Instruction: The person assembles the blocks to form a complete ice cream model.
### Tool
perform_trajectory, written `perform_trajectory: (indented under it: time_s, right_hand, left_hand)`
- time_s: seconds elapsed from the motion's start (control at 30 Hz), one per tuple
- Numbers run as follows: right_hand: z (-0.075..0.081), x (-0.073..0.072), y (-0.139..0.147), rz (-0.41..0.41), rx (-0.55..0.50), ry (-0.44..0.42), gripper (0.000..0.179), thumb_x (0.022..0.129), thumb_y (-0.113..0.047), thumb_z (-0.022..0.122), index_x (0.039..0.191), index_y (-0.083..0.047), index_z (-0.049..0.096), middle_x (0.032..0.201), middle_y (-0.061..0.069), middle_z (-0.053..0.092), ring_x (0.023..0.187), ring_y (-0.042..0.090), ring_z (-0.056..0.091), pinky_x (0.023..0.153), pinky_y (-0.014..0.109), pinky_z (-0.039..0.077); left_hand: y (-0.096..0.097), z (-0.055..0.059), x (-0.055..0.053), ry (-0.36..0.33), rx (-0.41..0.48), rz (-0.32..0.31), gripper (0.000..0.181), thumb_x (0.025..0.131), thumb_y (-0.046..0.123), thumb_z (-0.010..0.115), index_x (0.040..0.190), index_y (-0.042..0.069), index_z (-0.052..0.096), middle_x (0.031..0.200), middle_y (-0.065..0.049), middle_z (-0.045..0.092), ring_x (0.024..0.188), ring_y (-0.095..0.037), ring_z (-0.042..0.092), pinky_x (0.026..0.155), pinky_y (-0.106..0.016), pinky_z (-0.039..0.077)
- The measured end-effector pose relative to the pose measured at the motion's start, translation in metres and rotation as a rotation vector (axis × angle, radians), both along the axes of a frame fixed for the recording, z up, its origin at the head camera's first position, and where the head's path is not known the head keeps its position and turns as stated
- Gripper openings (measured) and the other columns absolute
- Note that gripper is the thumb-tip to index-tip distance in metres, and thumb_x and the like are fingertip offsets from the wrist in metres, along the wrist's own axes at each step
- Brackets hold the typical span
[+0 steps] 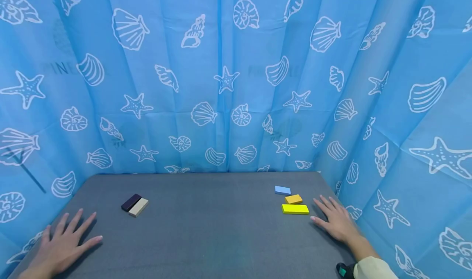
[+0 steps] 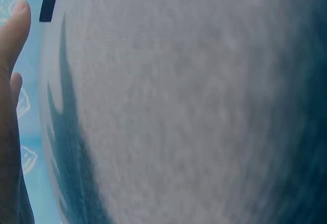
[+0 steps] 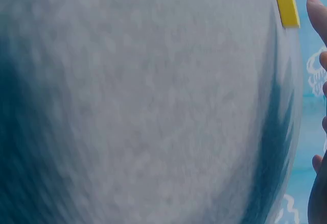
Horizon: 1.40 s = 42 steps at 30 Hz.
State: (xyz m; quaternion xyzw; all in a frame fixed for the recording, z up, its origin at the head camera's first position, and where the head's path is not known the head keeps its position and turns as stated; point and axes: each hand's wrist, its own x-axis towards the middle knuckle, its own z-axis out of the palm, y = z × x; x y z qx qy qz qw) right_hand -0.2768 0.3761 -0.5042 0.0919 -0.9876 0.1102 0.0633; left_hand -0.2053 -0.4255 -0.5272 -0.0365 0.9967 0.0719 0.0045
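Observation:
My left hand (image 1: 64, 246) is spread over the left side of the grey table (image 1: 206, 238), fingers straight and holding nothing. Beyond its fingertips lie a black block (image 1: 130, 202) and a cream block (image 1: 138, 207), side by side and slanted. My right hand (image 1: 337, 221) is at the right side, fingers extended and nothing in it. Just left of its thumb lies a long yellow block (image 1: 295, 209). Behind that are an orange block (image 1: 293, 199) and a blue block (image 1: 282, 190). In the right wrist view the yellow block (image 3: 286, 3) shows near the thumb; the left wrist view shows the black block (image 2: 48, 4).
A blue curtain (image 1: 206, 78) with white shells and starfish hangs behind the table and along both sides. The table's rounded back corners meet it. A dark band with a green patch (image 1: 343, 271) is on my right wrist, beside a pale sleeve (image 1: 372, 268).

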Motion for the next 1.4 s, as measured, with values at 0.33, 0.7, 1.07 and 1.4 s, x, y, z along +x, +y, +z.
perform_trajectory:
  time_s: [0.33, 0.7, 1.07, 1.4]
  right_hand:
    - [0.005, 0.005, -0.023, 0.077, -0.047, 0.018, 0.073, 0.090, -0.059, 0.057, 0.145, -0.012, 0.047, 0.150, 0.021, 0.038, 0.136, 0.050, 0.024, 0.100, 0.074, 0.017]
    - [-0.001, 0.009, -0.035, 0.107, -0.064, 0.046, 0.069, 0.089, -0.055, 0.061, 0.141, -0.011, 0.052, 0.147, 0.018, 0.044, 0.134, 0.046, 0.032, 0.100, 0.072, 0.021]
    - [-0.005, 0.008, -0.050, 0.114, -0.078, 0.047, 0.057, 0.090, -0.049, 0.064, 0.132, -0.011, 0.061, 0.139, 0.013, 0.053, 0.128, 0.040, 0.044, 0.101, 0.066, 0.030]
    - [-0.005, 0.007, -0.058, 0.119, -0.104, 0.053, 0.052, 0.089, -0.047, 0.066, 0.127, -0.011, 0.065, 0.136, 0.012, 0.055, 0.127, 0.039, 0.045, 0.101, 0.065, 0.032]
  left_hand:
    - [0.017, 0.004, -0.003, 0.053, 0.027, -0.049, 0.103, 0.081, 0.082, 0.042, 0.146, 0.002, 0.035, 0.146, -0.040, 0.017, 0.128, -0.067, 0.003, 0.092, -0.080, -0.010]
    - [0.041, 0.003, -0.008, 0.105, 0.076, -0.085, 0.094, 0.085, 0.077, 0.044, 0.147, 0.006, 0.038, 0.148, -0.036, 0.020, 0.128, -0.063, 0.010, 0.092, -0.080, 0.001]
    - [0.067, 0.002, -0.019, 0.113, 0.141, -0.112, 0.089, 0.087, 0.073, 0.047, 0.147, 0.007, 0.040, 0.148, -0.033, 0.026, 0.128, -0.062, 0.017, 0.091, -0.079, 0.009]
    - [0.082, 0.003, -0.037, 0.089, 0.229, -0.074, 0.097, 0.088, 0.072, 0.045, 0.146, -0.005, 0.035, 0.147, -0.033, 0.030, 0.130, -0.060, 0.015, 0.095, -0.077, 0.007]
